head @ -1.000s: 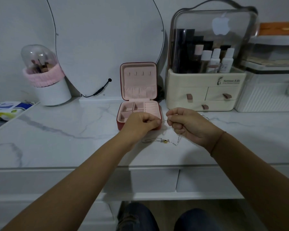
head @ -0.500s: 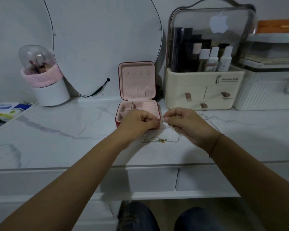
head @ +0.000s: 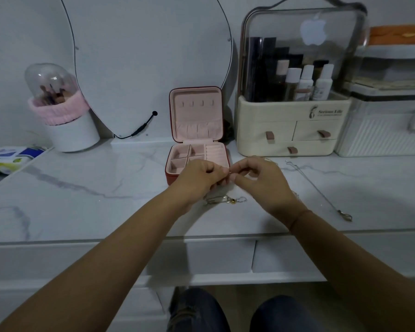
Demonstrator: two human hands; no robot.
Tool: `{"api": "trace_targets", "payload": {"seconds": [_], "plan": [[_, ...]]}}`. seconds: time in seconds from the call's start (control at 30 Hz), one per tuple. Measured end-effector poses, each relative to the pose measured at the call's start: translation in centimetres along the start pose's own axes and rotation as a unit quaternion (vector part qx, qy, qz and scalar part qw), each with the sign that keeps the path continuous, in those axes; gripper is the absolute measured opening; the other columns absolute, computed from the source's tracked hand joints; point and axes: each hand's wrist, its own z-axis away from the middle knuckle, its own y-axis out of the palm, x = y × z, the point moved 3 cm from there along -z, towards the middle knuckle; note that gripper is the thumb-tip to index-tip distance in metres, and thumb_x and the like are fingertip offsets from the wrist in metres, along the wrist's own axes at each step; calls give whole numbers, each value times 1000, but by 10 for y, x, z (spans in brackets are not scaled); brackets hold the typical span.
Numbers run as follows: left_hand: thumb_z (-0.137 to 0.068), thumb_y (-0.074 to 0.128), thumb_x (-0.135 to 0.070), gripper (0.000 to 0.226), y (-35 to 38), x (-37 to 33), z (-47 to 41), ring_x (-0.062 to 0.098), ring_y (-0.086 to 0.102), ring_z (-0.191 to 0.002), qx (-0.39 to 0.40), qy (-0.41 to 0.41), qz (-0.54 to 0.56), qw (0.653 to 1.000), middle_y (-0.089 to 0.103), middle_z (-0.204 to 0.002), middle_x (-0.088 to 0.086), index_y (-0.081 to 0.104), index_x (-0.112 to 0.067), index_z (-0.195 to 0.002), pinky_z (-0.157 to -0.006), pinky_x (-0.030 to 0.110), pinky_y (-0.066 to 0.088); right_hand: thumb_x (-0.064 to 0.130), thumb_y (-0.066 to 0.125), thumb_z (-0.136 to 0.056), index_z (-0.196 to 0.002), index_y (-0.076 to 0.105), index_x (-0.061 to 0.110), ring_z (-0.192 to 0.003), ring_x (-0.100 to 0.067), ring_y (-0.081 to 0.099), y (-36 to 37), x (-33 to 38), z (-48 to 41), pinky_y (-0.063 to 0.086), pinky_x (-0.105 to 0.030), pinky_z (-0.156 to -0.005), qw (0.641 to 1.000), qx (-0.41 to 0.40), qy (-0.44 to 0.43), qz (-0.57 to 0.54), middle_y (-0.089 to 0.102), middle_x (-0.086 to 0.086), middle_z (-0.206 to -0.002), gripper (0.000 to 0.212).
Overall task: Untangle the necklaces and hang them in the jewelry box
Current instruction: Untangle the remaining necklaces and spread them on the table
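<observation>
The left hand (head: 198,179) and the right hand (head: 259,182) meet fingertip to fingertip. Each pinches a fine strand between thumb and forefinger, though the strand itself barely shows there. Just under them, about midway between the back and front edges of the white marble-patterned surface (head: 94,188), lies the rest of the tangled silver chain with a small gold bead (head: 225,200).

A long silver necklace with a small pendant (head: 319,190) lies stretched out toward the right edge and looks already freed. The red square jewelry box with pink lining (head: 171,176) stands open behind the hands, and the four small hooks in its lid (head: 197,103) are bare.

The step in hand seems to be teasing a knot open. It probably goes best with both pinches kept close to the knot and the loop worked loose with small sideways moves, not pulled. Leaving the beaded end on the surface keeps the strand slack, and tugging would likely tighten the snarl. The freed chain should stay apart from the long necklace.
</observation>
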Motion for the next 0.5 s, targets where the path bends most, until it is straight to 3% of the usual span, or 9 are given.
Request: {"api": "trace_targets", "payload": {"seconds": [0.17,0.27,0.33,0.5], "plan": [[-94,56,-26,26,1,0,-1,12,48,-65,0,-1,-2,1000,62,-74,6,69,-7,-81,-60,22,39,13,73,-80,-84,66,25,-80,-3,54,-1,6,3,40,-7,-73,993,-46,-75,78,57,13,-83,15],[-94,56,-26,26,0,-1,-3,7,48,-60,-5,0,-2,1000,61,-60,-7,67,-12,-76,-56,17,40,17,75,-79,-87,66,23,-76,-3,49,-1,9,3,44,-27,-79,978,-83,-116,150,53,11,-88,13],[-95,55,-27,29,0,-2,-2,6,46,-56,-7,1,3,1000,58,-54,-11,66,-13,-72,-51,13,39,20,74,-80,-87,65,23,-73,2,44,-2,10,4,43,-31,-78,970,-114,-120,180,50,11,-89,12],[-96,53,-27,33,2,0,-2,10,47,-58,-9,-3,29,1000,58,-60,-2,66,-9,-72,-56,18,41,20,71,-83,-83,68,19,-66,0,45,0,8,10,34,-9,-64,981,-115,-68,144,50,10,-78,3]]}}
